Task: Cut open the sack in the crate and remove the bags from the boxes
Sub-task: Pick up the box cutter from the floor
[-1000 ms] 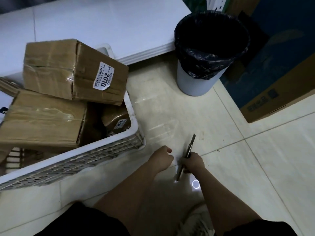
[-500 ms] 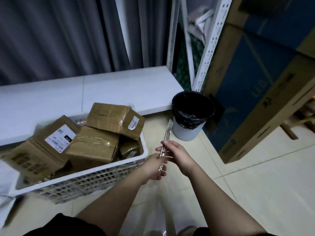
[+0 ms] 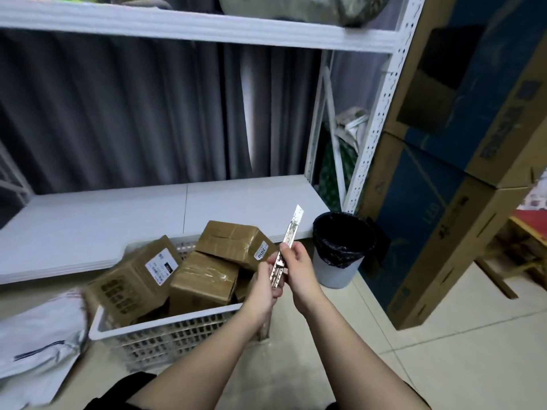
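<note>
1. Gripping a slim silver metal utility knife [image 3: 286, 248], the right hand [image 3: 299, 269] has its fingers curled round the handle, blade tip raised.
2. The knife's lower end is pinched by the left hand [image 3: 264, 284].
3. Taped brown cardboard boxes [image 3: 204, 279] are piled in the white plastic lattice crate [image 3: 165, 327] on the floor, beside a white bin [image 3: 337, 270] lined in black.

The tiled floor [image 3: 444, 350] carried a white crate [image 3: 165, 324]; a pale sack [image 3: 35, 329] lay left of it; a lined bin [image 3: 340, 250] stood right, near big cartons [image 3: 429, 232].
</note>
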`<action>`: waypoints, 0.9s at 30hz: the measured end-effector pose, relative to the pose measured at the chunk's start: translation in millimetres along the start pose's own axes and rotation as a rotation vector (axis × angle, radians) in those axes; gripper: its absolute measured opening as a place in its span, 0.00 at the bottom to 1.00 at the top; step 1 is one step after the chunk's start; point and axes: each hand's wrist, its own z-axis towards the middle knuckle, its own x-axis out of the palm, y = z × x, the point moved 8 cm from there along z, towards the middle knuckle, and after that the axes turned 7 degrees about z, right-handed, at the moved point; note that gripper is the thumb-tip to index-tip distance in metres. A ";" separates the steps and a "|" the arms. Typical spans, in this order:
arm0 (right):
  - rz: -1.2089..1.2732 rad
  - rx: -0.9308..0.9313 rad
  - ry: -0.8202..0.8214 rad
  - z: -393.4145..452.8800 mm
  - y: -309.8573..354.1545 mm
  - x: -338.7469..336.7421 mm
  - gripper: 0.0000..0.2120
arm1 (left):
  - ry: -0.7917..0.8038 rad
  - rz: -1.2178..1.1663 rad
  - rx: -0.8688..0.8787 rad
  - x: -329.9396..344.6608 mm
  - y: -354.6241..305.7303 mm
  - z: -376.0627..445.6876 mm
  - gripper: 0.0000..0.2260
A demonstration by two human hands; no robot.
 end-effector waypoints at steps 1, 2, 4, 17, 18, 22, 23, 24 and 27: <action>0.007 0.008 0.014 -4.4 1.3 4.7 0.05 | -0.003 0.001 -0.001 -2.2 -3.2 -3.8 0.19; 0.013 0.015 0.025 -8.2 1.9 8.4 0.05 | -0.008 0.011 0.003 -4.1 -6.5 -6.9 0.20; 0.001 0.023 0.046 -12.4 0.8 12.6 0.07 | -0.008 0.028 0.020 -5.4 -13.4 -15.5 0.22; 0.069 0.105 0.204 -34.9 13.1 36.0 0.11 | 0.122 -0.002 -0.027 -11.9 -33.4 -44.3 0.25; 0.071 0.105 0.204 -35.1 12.9 36.9 0.10 | 0.119 -0.001 -0.028 -12.4 -33.6 -44.9 0.25; -0.040 0.061 0.176 -34.5 9.5 35.7 0.09 | 0.099 -0.032 -0.046 -14.5 -35.3 -48.1 0.21; -0.064 0.075 0.185 -35.0 5.8 37.2 0.09 | 0.082 -0.051 -0.055 -15.6 -35.4 -49.0 0.20; -0.067 0.102 0.199 -36.5 1.0 40.4 0.09 | 0.054 -0.072 -0.059 -17.9 -35.1 -48.1 0.19; -0.046 0.149 0.199 -42.1 -5.3 49.2 0.11 | -0.021 -0.116 -0.072 -23.9 -33.9 -45.5 0.18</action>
